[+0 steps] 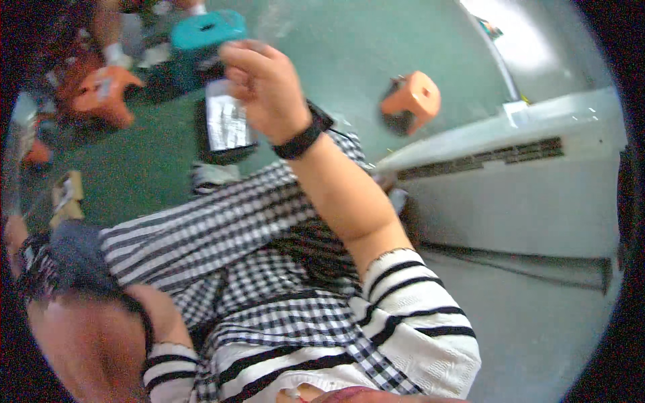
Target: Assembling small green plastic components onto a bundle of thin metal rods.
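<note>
My right hand (267, 91) is raised in front of me, its fingers curled closed. If they hold anything, it is too small or hidden to make out. Just above the wrist sits a black band (299, 141). Behind and below the hand is a dark box-like thing (232, 156) with a bright white sheet or bag (228, 121) on it; they look apart from my fingers. Only part of my left arm (168, 322) shows at the lower left, and its hand is out of sight. A black-and-white checked apron (215, 228) covers my lap.
A teal stool (208, 30) stands at the far left, near an orange stool (111, 97) and a person's leg (106, 30). Another orange stool (420, 97) is right of centre. A pale cabinet-like machine (517, 195) fills the right. Cardboard (68, 195) lies left.
</note>
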Available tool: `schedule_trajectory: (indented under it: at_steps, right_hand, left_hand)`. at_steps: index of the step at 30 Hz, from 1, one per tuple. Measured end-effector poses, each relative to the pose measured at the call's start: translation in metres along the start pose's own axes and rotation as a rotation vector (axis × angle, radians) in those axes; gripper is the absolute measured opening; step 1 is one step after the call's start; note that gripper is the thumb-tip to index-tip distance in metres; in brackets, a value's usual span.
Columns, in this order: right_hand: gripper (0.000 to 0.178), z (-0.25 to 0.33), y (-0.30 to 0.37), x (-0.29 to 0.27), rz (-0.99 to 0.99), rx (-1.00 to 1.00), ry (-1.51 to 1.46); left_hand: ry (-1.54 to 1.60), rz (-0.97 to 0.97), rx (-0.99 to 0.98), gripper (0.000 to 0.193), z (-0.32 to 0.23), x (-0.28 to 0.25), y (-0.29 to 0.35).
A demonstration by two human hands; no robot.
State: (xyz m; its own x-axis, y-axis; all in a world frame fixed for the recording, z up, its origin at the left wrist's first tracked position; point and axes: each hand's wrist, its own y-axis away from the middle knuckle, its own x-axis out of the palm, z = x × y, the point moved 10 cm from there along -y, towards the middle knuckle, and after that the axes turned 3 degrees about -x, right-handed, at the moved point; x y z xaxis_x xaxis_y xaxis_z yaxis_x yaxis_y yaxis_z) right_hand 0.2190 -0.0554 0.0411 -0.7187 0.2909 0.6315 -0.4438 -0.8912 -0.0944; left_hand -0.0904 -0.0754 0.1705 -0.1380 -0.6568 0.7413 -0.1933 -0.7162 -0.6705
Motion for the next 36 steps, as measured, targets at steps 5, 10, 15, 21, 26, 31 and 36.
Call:
schedule_trajectory:
  at_steps: [5,10,15,21,26,31,36]
  right_hand:
    - [0.016,0.016,0.007,-0.016,-0.04,-0.022,-0.025]
    - [0.014,0.011,0.01,-0.01,-0.04,-0.004,-0.048]
    - [0.012,0.017,0.007,-0.01,-0.065,-0.031,-0.077]
    - [0.012,0.017,0.004,-0.015,-0.083,-0.034,-0.083]
    - [0.013,0.007,0.001,-0.007,-0.029,-0.003,-0.078]
    - [0.022,-0.001,0.0,-0.006,-0.037,0.03,0.092]
    - [0.016,0.0,0.006,-0.009,0.041,-0.009,-0.022]
  left_hand:
    - [-0.095,-0.433,-0.571,0.022,0.133,-0.074,-0.029]
    - [-0.354,-0.434,-0.653,0.026,0.136,-0.089,-0.017]
    - [-0.417,-0.387,-0.647,0.022,0.141,-0.085,-0.021]
    - [-0.513,-0.366,-0.664,0.017,0.151,-0.094,-0.018]
    - [-0.664,-0.143,-0.886,0.018,0.179,-0.089,0.004]
    - [-0.887,0.357,-0.805,0.022,0.201,-0.017,0.033]
    - [-0.084,0.28,-1.045,0.028,0.181,0.066,0.07]
